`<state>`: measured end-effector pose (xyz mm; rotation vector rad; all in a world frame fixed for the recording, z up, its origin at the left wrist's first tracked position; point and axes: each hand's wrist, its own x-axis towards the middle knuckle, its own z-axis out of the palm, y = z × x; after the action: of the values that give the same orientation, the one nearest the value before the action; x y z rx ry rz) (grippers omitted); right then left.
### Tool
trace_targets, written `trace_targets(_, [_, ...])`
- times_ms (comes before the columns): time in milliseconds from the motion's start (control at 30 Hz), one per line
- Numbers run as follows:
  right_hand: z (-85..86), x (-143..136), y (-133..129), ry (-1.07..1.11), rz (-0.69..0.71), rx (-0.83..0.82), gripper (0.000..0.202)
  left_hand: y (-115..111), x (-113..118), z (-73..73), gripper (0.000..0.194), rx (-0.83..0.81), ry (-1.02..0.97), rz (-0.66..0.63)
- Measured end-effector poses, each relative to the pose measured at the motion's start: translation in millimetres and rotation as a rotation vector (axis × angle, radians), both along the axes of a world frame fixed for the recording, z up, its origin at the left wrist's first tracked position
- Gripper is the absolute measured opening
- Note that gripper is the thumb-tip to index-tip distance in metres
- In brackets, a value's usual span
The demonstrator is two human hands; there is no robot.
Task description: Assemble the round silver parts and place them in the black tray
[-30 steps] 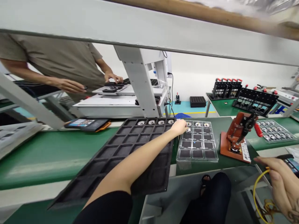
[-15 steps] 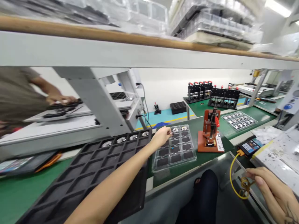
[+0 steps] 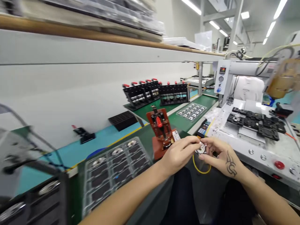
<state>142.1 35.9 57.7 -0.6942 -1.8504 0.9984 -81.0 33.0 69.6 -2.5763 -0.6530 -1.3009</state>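
A round silver metal part, with a ring-like rim and small holes in its face, is held between my two hands above my lap. From the left, my left hand grips its edge with bent fingers. My right hand, with a tattoo near the wrist, pinches it from the right between thumb and fingers. Just behind my left hand stands a reddish-brown clamp fixture with a red-tipped lever. A clear plastic tray lies to the left, with similar round parts in its far row.
A black tray with round parts is at the lower left. On the right stands a white bench machine with black fixtures and a red button. Black clamp racks and another filled clear tray sit farther back. A yellow cable hangs below my hands.
My view has turned right. My left hand has left the clear tray and come to my right hand, and both now hold the round metal part.
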Motion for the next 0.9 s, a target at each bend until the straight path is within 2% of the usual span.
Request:
trace_targets(200, [2.6, 57.2, -6.4, -0.072, -0.204, 0.014, 0.033, 26.4, 58.1, -6.2, 0.027, -0.084, 0.017, -0.174])
trace_targets(300, [5.3, 93.7, -9.9, -0.169, -0.405, 0.093, 0.03, 51.5, 91.5, 1.1, 0.032, -0.15, 0.067, -0.279])
trace_targets(400, [11.7, 130.0, -14.3, -0.266, -0.622, 0.197, 0.029, 102.7, 125.0, 19.4, 0.032, -0.297, 0.08, -0.259])
trace_targets(500, [20.3, 159.0, -24.8, -0.322, -0.787, 0.267, 0.028, 167.9, 155.7, 38.5, 0.036, -0.563, 0.173, -0.101])
trace_targets(567, [24.4, 174.1, -36.1, -0.35, -0.847, 0.308, 0.03, 205.2, 171.6, 44.9, 0.05, -0.708, 0.29, -0.038])
trace_targets(633, [26.2, 187.9, -48.5, -0.383, -0.875, 0.332, 0.033, 230.7, 182.8, 45.6, 0.052, -0.772, 0.377, -0.038])
trace_targets(767, [26.0, 209.7, -56.4, -0.403, -0.931, 0.296, 0.034, 250.6, 195.4, 41.9, 0.037, -0.817, 0.452, -0.05])
trace_targets(833, [26.6, 213.6, -43.9, -0.398, -0.928, 0.239, 0.037, 252.7, 199.5, 42.6, 0.036, -0.832, 0.451, -0.042])
trace_targets(900, [28.1, 211.0, -19.4, -0.388, -0.905, 0.186, 0.039, 252.8, 201.7, 46.1, 0.036, -0.843, 0.422, -0.044])
